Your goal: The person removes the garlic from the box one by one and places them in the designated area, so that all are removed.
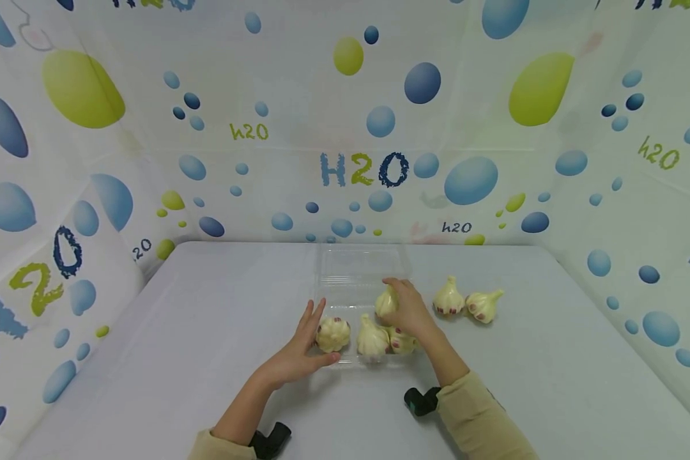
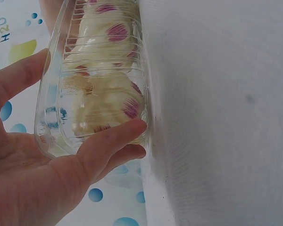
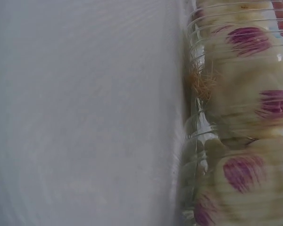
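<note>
A clear plastic box lies on the table with its lid folded back. Inside its near side are a garlic bulb at the left, another garlic bulb in the middle and a third garlic bulb at the right. My left hand holds the box's left end, thumb at the near edge and fingers along the side. Over the box's right half, my right hand grips a garlic bulb. The right wrist view shows bulbs through the ribbed wall; the right hand's grip is hidden there.
Right of the box, two garlic bulbs stand close together: one bulb upright, the other bulb tilted. The transparent lid lies flat towards the table's back edge. A patterned sheet hangs behind and beside the white table.
</note>
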